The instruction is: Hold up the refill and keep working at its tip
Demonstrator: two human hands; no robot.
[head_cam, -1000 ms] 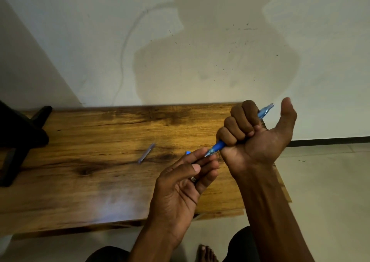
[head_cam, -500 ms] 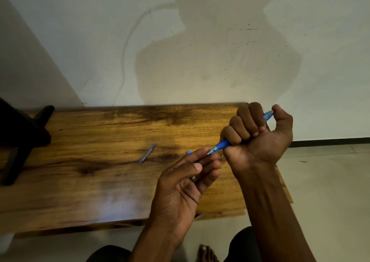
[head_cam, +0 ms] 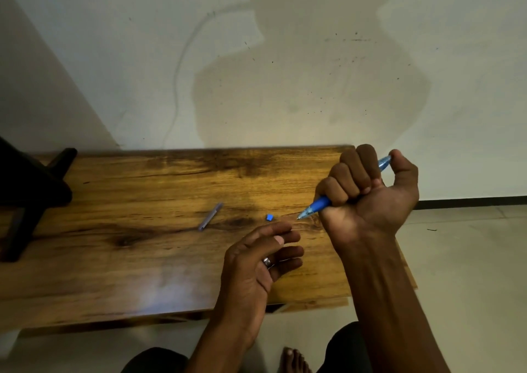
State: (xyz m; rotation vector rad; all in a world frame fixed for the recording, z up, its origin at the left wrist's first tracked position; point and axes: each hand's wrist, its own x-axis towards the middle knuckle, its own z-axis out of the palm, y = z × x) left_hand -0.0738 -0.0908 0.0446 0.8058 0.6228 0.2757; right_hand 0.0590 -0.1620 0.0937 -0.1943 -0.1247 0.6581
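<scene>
Fist-wise, right hand point(head_cam: 368, 193) gripped pen point(head_cam: 319, 204), thumb on its button; left hand point(head_cam: 256, 261), fingers loosely apart, waited near tabletop's point(head_cam: 114, 258) right edge.

Right hand point(head_cam: 370, 198) fisted round a blue pen point(head_cam: 319, 204), thumb over the top end, tip pointing down-left above the wooden tabletop point(head_cam: 142, 258). Left hand point(head_cam: 256, 261) palm up with fingers loosely curled, holding nothing, ring point(head_cam: 268, 261) on one finger, just below the pen tip without touching it. Small blue cap point(head_cam: 269, 216) and grey stick point(head_cam: 210, 216) lying apart on the tabletop. Dark stand point(head_cam: 31, 190) at far left. Bare foot point(head_cam: 293, 358) on the floor below.
</scene>
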